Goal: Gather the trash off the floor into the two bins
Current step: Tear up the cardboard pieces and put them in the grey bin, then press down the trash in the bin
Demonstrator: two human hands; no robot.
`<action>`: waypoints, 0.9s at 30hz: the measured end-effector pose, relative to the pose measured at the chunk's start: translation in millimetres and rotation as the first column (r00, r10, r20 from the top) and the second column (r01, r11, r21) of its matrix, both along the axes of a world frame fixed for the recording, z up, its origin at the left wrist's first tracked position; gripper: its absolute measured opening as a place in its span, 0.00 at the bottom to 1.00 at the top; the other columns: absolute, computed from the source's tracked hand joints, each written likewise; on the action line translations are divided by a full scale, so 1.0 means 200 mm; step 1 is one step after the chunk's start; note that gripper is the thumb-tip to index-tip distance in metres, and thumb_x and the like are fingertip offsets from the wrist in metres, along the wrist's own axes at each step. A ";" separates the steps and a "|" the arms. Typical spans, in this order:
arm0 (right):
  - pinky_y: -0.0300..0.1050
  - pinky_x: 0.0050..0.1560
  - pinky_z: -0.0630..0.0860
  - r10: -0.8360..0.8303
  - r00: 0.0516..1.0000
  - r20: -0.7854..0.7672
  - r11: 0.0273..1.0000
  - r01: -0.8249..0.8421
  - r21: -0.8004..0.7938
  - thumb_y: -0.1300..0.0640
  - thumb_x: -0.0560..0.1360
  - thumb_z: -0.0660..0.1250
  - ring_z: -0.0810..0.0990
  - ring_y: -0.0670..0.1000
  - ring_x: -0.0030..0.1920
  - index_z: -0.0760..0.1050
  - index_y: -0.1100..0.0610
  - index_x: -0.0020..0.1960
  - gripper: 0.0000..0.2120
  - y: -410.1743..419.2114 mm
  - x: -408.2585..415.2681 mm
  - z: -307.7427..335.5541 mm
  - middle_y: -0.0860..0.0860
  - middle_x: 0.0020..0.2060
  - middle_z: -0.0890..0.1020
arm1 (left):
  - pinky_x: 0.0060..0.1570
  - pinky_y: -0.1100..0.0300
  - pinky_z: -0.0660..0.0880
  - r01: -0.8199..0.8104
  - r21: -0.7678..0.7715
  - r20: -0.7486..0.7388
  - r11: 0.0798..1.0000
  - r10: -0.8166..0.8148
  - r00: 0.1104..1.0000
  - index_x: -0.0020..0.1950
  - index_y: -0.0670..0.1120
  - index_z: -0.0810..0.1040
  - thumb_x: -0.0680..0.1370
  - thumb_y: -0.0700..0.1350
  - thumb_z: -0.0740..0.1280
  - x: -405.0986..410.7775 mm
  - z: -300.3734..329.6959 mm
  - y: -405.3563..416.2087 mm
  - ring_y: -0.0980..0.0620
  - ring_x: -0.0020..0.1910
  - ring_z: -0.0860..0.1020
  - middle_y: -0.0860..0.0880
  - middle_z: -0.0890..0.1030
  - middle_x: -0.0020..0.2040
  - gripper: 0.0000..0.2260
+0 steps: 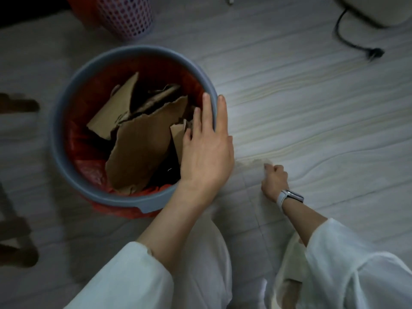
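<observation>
A grey-blue round bin (66, 90) with a red liner stands on the pale floor, holding several torn brown cardboard pieces (138, 148). My left hand (207, 148) lies over the bin's right rim with its fingers spread, and the thumb touches a small cardboard piece inside. To the right, my right hand (274, 179), which wears a white watch, is low on the floor. Its fingers are curled around a pale, blurred paper scrap (258, 163). A pink perforated bin (127, 16) stands behind, at the top left.
A black cable with a plug (356, 46) trails from a white appliance (374, 12) at the top right. Dark brown shapes (17, 104) lie on the floor at the left edge. My white-clad knees fill the bottom of the view.
</observation>
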State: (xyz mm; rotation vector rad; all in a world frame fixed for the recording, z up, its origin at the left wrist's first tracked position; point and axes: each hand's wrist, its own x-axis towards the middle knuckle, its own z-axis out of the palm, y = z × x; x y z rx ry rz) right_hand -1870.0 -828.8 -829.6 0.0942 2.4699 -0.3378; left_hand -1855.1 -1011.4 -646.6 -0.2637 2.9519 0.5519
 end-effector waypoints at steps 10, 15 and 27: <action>0.48 0.54 0.70 -0.240 0.967 -0.091 0.945 0.211 -0.249 0.67 0.74 0.59 0.76 0.63 0.55 0.74 0.67 0.53 0.10 -0.07 0.04 0.09 0.64 0.53 0.77 | 0.69 0.46 0.62 0.014 0.000 -0.028 1.000 -0.014 1.000 0.76 0.47 0.39 0.80 0.50 0.57 0.01 0.02 0.01 0.43 0.76 0.50 0.43 0.40 0.77 0.33; 0.43 0.47 0.73 -0.493 0.793 -0.357 0.734 0.159 -0.661 0.66 0.73 0.64 0.76 0.49 0.40 0.74 0.63 0.49 0.05 -0.25 -0.10 0.63 0.53 0.41 0.79 | 0.68 0.46 0.58 -0.008 0.013 -0.063 1.000 0.009 0.998 0.76 0.47 0.53 0.80 0.50 0.56 0.03 0.10 -0.01 0.44 0.73 0.56 0.45 0.52 0.77 0.26; 0.49 0.60 0.69 -0.001 0.815 -0.579 0.854 -0.301 -0.425 0.60 0.74 0.62 0.72 0.55 0.58 0.74 0.56 0.62 0.17 -0.69 -0.08 1.12 0.55 0.55 0.76 | 0.64 0.44 0.60 -0.361 0.038 -0.406 0.932 0.344 0.847 0.64 0.46 0.72 0.75 0.45 0.59 0.21 0.28 -0.63 0.42 0.67 0.66 0.43 0.70 0.66 0.18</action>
